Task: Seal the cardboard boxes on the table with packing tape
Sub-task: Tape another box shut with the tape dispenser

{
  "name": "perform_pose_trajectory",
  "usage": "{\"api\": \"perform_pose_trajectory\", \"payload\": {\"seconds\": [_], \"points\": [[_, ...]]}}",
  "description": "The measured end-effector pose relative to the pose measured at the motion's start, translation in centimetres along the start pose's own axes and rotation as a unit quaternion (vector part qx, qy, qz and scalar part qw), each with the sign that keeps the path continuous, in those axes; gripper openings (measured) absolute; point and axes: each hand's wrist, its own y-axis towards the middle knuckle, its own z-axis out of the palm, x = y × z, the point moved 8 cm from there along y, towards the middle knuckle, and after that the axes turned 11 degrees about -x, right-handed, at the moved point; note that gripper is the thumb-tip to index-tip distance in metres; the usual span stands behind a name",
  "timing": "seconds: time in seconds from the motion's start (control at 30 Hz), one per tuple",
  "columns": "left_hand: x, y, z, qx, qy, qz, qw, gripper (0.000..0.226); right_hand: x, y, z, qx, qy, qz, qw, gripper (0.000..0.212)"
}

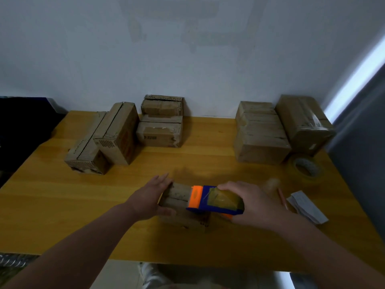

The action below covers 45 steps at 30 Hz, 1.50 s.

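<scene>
**Taping under way**

At 6 o'clock on the yellow wooden desk (62, 215), the left hand (154, 197) is bracing the small brown cardboard box (179, 195), fingers straight. The right hand (250, 203) is gripping the blue-and-orange tape dispenser (210, 200) on top. I'd be keeping it level along the seam. The clear tape roll (306, 167) at 2 o'clock isn't obstructing.

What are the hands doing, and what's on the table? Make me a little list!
left hand: presses the box's left end
right hand: grips the dispenser on top of the box
dispenser: blue and orange
far boxes: several, at the table's back
tape roll: lies right, by the far boxes
paper: right of the right hand
</scene>
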Motion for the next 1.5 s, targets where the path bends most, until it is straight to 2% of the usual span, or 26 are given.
{"api": "perform_pose_trajectory", "payload": {"seconds": [0.13,0.3,0.63,0.83,0.97,1.07,1.17,1.27,1.37,1.5], "points": [[-2.2,0.3,-0.4,0.007,0.086,0.077,0.993,0.104,-1.2,-0.3,0.9,-0.023,0.013,0.011,1.000,0.073],[-5.1,1.2,0.3,0.019,0.087,0.133,0.987,0.103,-1.1,-0.3,1.6,-0.040,0.019,0.002,0.999,0.071],[-2.4,1.0,-1.0,0.016,0.031,0.116,0.993,0.090,1.0,1.2,3.8,-0.019,0.039,0.019,0.999,0.073],[-2.0,0.9,-0.7,0.013,0.014,0.106,0.994,0.094,1.2,1.0,2.0,-0.008,0.058,0.004,0.998,0.075],[-2.0,0.8,-0.6,0.025,0.029,0.097,0.995,0.091,0.2,-0.3,-0.7,0.002,0.002,-0.013,1.000,0.064],[-2.0,0.8,-0.5,0.029,0.031,0.094,0.995,0.093,-1.6,-1.8,-0.8,0.024,-0.055,0.009,0.998,0.061],[-2.1,0.6,-0.3,0.031,0.044,0.101,0.993,0.095,-2.1,-1.5,0.7,0.021,-0.031,0.006,0.999,0.065],[-1.8,0.1,0.2,0.043,0.087,0.107,0.989,0.099,-2.6,-1.1,1.4,0.020,-0.036,0.011,0.999,0.068],[-1.9,-0.5,1.1,0.022,0.156,0.111,0.981,0.103,-2.7,-1.0,1.4,-0.002,-0.040,-0.001,0.999,0.066],[-3.8,-0.8,2.6,-0.001,0.175,0.105,0.979,0.129,-2.5,-0.8,1.7,-0.025,-0.028,0.003,0.999,0.062]]}}
